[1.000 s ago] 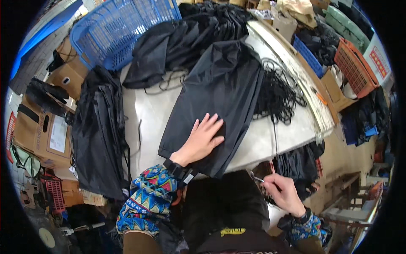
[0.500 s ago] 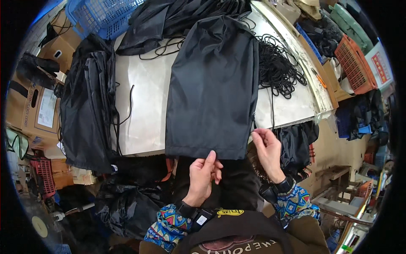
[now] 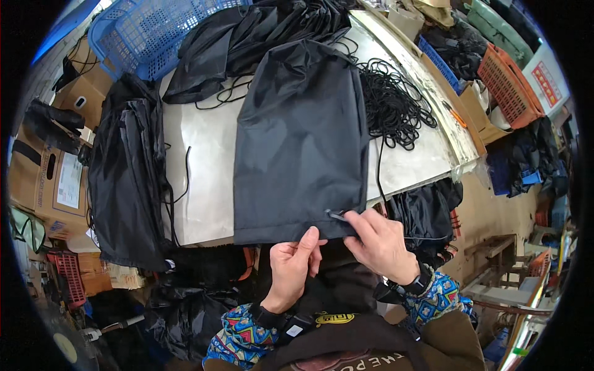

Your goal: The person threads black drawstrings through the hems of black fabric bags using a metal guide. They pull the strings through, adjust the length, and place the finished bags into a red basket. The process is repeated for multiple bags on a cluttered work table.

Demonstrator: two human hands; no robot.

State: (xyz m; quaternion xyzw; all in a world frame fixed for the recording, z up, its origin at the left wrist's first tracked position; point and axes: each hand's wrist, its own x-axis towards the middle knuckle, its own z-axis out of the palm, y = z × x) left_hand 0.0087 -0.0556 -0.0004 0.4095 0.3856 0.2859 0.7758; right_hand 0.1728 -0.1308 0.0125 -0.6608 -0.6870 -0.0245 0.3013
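A flat black fabric drawstring-type bag (image 3: 297,148) lies on the table, its hemmed edge toward me and hanging slightly over the table's front edge. My left hand (image 3: 294,266) pinches that near hem, thumb on top and the fingers curled beneath. Over the hem's right corner, my right hand (image 3: 380,244) is closed on a small thin grey metal tool (image 3: 335,215) whose tip points left across the fabric. The tool's exact kind is unclear. Black cord (image 3: 380,176) runs from a tangled cord pile (image 3: 399,105) down toward my right hand; its end is hidden there.
More black bags lie stacked at the left (image 3: 127,167) and heaped at the back (image 3: 247,46). Behind them stands a blue plastic basket (image 3: 154,37). Orange-handled scissors or a cutter (image 3: 456,116) rest along the table's right edge. Cardboard boxes (image 3: 59,185) stand at the left.
My right hand has moved left from beside the bag onto its near right corner, and the grey tool now shows. My left hand stays at the hem. The view has shifted slightly.
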